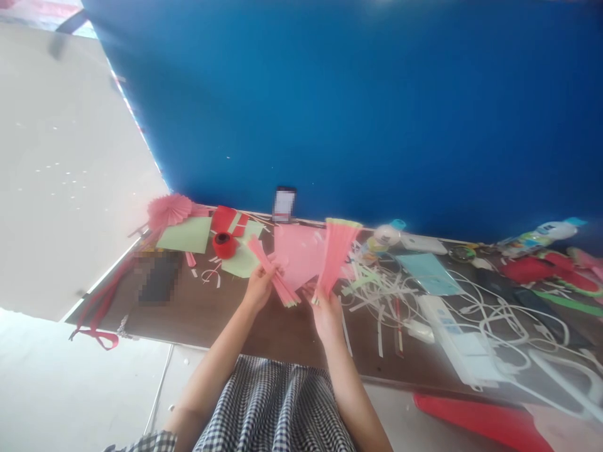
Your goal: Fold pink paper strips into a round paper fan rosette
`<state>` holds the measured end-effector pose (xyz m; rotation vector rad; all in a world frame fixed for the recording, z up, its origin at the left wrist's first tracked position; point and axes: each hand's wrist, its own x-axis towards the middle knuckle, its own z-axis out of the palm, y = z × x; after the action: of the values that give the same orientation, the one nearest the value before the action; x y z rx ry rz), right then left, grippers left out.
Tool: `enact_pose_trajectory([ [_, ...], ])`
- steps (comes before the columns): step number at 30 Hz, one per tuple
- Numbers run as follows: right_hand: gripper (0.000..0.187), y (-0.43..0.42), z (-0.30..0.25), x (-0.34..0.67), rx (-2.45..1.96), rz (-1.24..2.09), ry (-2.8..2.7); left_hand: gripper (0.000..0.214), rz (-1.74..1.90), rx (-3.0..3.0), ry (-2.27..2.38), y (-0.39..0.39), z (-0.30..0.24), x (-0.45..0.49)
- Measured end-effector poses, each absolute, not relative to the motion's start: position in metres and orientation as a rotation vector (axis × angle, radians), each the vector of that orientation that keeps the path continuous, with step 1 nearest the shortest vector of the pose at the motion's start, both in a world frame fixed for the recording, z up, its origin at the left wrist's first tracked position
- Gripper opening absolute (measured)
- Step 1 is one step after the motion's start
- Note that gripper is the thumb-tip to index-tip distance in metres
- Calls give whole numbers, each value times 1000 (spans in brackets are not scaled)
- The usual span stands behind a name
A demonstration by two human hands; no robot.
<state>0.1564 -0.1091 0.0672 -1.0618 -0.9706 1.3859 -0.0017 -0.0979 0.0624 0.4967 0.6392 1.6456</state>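
My left hand (260, 287) is closed around the middle of a narrow pleated pink paper strip (286, 293) with pale green ends, held at a slant above the table. In my right hand (326, 307) is a wider fan of pleated pink paper (337, 254), gripped at its narrow lower end. Its folds spread upward to a pale green top edge. The two pleated pieces are apart from each other. Behind them lies a flat sheet of pink paper (298, 251).
On the left are a pink paper rosette (169, 210), green paper (188, 235) and a red roll (225, 245). A phone (284, 204) leans on the blue panel (330, 113). Paper scraps (377, 289), tangled cables (509, 314) and a white power strip (452, 342) crowd the right.
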Motion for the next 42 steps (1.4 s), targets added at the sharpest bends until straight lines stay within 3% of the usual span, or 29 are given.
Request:
enact_pose_trajectory([
  [5, 24, -113, 69, 161, -1118, 1345, -1267, 37, 1576, 499, 599, -97, 60, -8],
  [12, 37, -119, 78, 151, -1222, 1185, -1614, 30, 1534, 592, 700, -98, 57, 5],
  [42, 31, -110, 59, 146, -1355, 983, -1689, 34, 1569, 656, 721, -90, 58, 18],
])
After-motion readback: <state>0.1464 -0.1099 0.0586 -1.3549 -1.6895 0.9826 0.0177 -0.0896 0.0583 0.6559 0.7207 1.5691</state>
